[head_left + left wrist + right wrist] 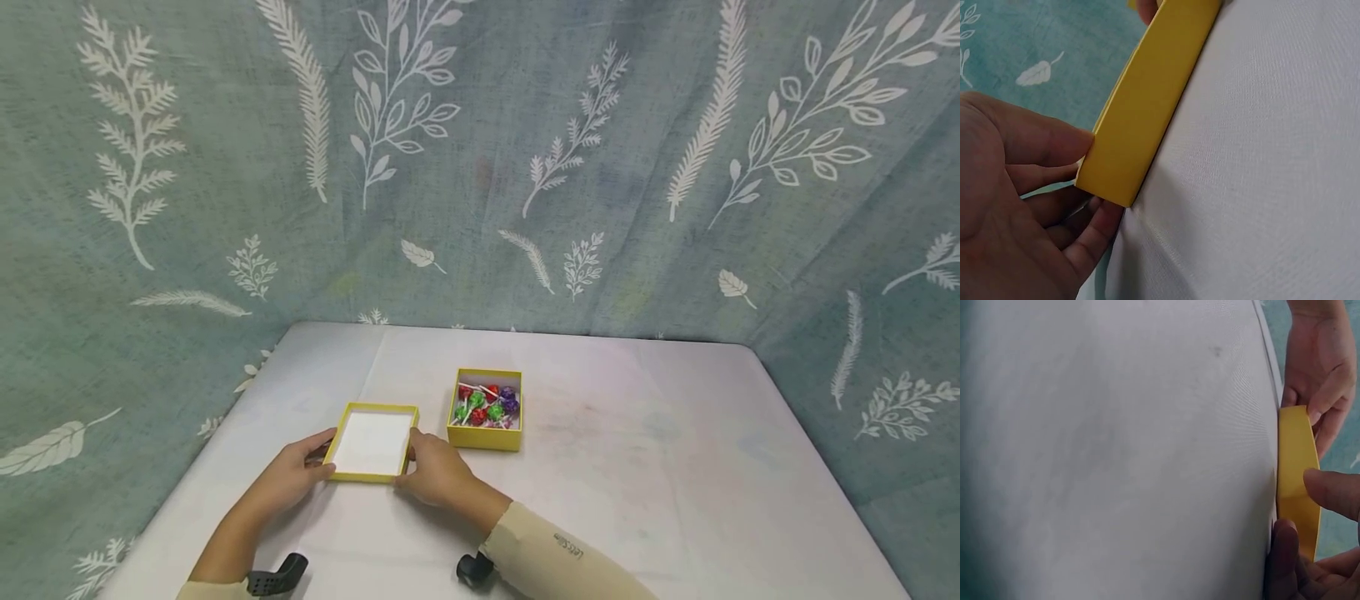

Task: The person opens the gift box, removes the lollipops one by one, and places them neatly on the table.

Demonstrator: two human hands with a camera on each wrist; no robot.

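Note:
A shallow yellow box lid [372,443] with a white inside lies on the left part of the table, its hollow side up. By its left edge my left hand [287,477] holds it, thumb at the near corner. Across from it, my right hand [441,472] grips the right edge. The left wrist view shows the thumb and fingers at a corner of the yellow lid wall [1141,119]. In the right wrist view both hands are on the lid [1296,456]. Just right of the lid stands an open yellow box [486,438] holding several wrapped lollipops [480,414].
A white cloth covers the table [637,450], with faint stains on it. Behind and at the sides hangs a green-blue curtain [480,167] with white leaf prints. Dark wrist straps [277,575] sit on both forearms, near light sleeves [562,554].

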